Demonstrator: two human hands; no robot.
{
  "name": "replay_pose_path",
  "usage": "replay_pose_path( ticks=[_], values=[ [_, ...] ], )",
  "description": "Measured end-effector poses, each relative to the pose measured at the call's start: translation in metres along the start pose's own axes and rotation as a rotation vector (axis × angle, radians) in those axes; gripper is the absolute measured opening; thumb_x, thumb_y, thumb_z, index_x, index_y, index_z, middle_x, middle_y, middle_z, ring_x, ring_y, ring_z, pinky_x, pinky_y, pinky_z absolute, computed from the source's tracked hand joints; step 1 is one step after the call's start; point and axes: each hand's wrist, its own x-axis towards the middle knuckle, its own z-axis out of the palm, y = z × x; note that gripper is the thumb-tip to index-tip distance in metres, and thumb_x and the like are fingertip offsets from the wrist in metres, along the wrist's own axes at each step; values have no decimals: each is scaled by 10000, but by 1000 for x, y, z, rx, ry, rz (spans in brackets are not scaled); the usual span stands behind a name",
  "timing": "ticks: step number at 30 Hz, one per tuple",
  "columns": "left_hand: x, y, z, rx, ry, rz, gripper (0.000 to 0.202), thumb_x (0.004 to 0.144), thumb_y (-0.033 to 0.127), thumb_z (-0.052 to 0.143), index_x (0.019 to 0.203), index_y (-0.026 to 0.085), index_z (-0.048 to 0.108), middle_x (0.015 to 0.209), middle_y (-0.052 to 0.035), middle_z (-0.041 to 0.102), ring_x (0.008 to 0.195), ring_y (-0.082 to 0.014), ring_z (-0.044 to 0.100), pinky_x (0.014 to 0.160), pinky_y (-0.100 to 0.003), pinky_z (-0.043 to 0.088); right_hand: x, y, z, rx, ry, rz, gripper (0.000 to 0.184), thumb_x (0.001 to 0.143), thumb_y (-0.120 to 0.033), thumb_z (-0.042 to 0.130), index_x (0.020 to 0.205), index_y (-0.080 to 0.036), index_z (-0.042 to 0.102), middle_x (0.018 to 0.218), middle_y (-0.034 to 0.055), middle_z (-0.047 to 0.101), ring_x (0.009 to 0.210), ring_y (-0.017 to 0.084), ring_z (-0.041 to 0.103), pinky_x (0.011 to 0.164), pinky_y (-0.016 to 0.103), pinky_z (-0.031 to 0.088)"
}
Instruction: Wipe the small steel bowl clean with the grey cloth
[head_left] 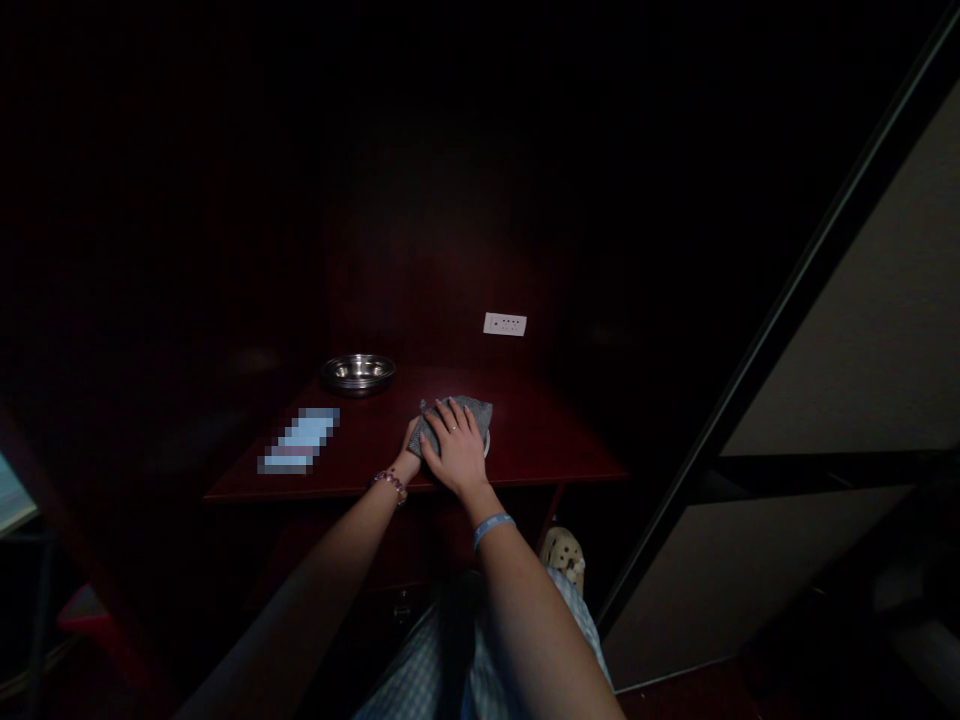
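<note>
right hand (454, 455) on crosswise grey cloth (474, 408)

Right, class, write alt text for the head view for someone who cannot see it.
The right hand lies flat on a grey cloth on a red desk; the left hand touches its near edge. A metal bowl stands further back, a white socket plate behind.

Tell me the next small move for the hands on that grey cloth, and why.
Probably slide the grey cloth rightward across the table. The right hand lies flat on it, the left hand touches its left edge, bare wood lies to the right, and the metal bowl stands apart, behind on the left.
</note>
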Motion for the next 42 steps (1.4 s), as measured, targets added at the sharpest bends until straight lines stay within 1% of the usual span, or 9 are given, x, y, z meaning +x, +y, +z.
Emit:
replay_pose_path(
  ticks=[3, 7, 12, 17, 22, 27, 33, 38, 42],
  values=[
    [-5, 4, 3, 62, 54, 24, 175, 732, 318, 672, 655, 204, 563, 649, -15, 584, 756, -203, 587, 765, -330, 461, 1, 1, 1, -15, 6, 47, 417, 943, -365, 491, 1312, -200, 589, 1458, 81, 521, 1429, 265, 334, 1198, 466, 213],
    [-16, 11, 6, 151, 14, 120, 201, 682, 358, 707, 688, 183, 609, 688, -5, 626, 714, -176, 582, 745, -312, 471, 2, 2, 1, -18, 34, 110, 409, 934, -347, 504, 1307, -201, 591, 1431, 93, 542, 1397, 277, 370, 1184, 481, 230],
    [-23, 17, 12, 186, 23, 128, 247, 630, 383, 736, 712, 163, 660, 716, -20, 670, 691, -171, 587, 727, -305, 477, 0, 5, 3, 8, 89, 166, 398, 944, -348, 491, 1298, -201, 597, 1398, 93, 566, 1364, 276, 403, 1174, 465, 238],
    [-22, 18, 14, 214, 35, 126, 234, 703, 389, 714, 725, 160, 671, 721, -23, 678, 676, -164, 591, 742, -302, 475, 0, 9, 3, 56, 152, 252, 381, 948, -338, 482, 1281, -200, 603, 1361, 103, 587, 1310, 270, 452, 1145, 449, 275],
    [-19, 15, 14, 270, 103, 113, 299, 798, 451, 634, 709, 165, 650, 658, -18, 639, 633, -157, 570, 705, -289, 461, -3, 21, 0, 127, 154, 428, 387, 962, -342, 432, 1288, -193, 580, 1278, 106, 631, 1177, 241, 558, 1040, 386, 396],
    [-20, 15, 14, 302, 105, 116, 354, 784, 511, 643, 736, 161, 664, 716, -46, 673, 684, -176, 592, 712, -289, 454, -8, 38, 3, 321, 144, 581, 388, 969, -386, 386, 1251, -209, 585, 1199, 103, 671, 1106, 237, 609, 975, 382, 443],
    [-21, 15, 13, 326, 120, 124, 392, 759, 566, 656, 701, 178, 640, 662, -27, 642, 660, -172, 573, 668, -279, 445, -9, 49, 16, 510, 227, 619, 370, 942, -380, 411, 1200, -200, 604, 1205, 106, 676, 1115, 227, 609, 1006, 392, 428],
    [-24, 18, 16, 282, 96, 98, 425, 750, 605, 661, 717, 182, 633, 624, -21, 613, 613, -165, 558, 599, -270, 429, -7, 55, 28, 584, 314, 642, 390, 930, -414, 407, 1178, -195, 615, 1227, 116, 663, 1145, 227, 597, 1022, 395, 417],
    [-27, 22, 18, 288, 91, 85, 486, 747, 663, 633, 684, 183, 596, 568, 4, 556, 523, -133, 485, 519, -257, 376, -6, 58, 32, 657, 381, 795, 430, 926, -438, 377, 1168, -172, 613, 1224, 132, 666, 1144, 230, 605, 1003, 383, 436]
  ],
)
